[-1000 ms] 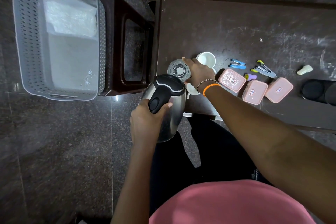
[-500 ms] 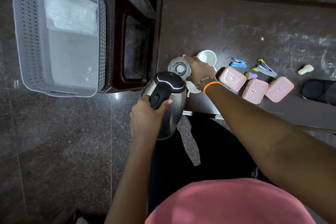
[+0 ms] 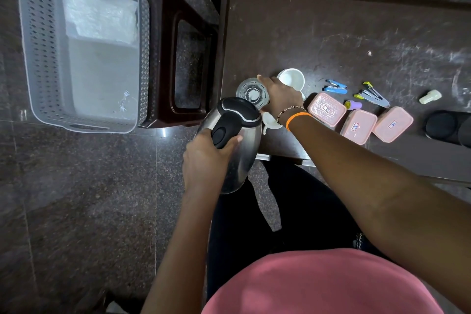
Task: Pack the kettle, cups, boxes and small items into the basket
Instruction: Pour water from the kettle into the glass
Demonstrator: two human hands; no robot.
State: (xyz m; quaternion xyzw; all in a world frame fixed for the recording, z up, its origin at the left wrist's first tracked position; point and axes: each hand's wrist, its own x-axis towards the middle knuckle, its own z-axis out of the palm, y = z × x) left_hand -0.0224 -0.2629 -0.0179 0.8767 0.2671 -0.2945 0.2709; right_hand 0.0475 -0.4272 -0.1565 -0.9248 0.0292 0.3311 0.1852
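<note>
Basket of pale perforated plastic (image 3: 38, 41) sits at upper left on a dark stool (image 3: 178, 58) over speckled stone floor. Centre frame, the left hand (image 3: 206, 158) has fingers clenched round the black handle of a shiny steel kettle (image 3: 237, 140), held off the scratched brown surface (image 3: 331, 33). The right hand (image 3: 280, 95) curls against a clear glass (image 3: 251, 92), beside a white cup (image 3: 291, 79). Three pink lidded boxes (image 3: 359, 122) lie right.

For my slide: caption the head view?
Left hand grips steel kettle; right hand reaches clear glass.
</note>
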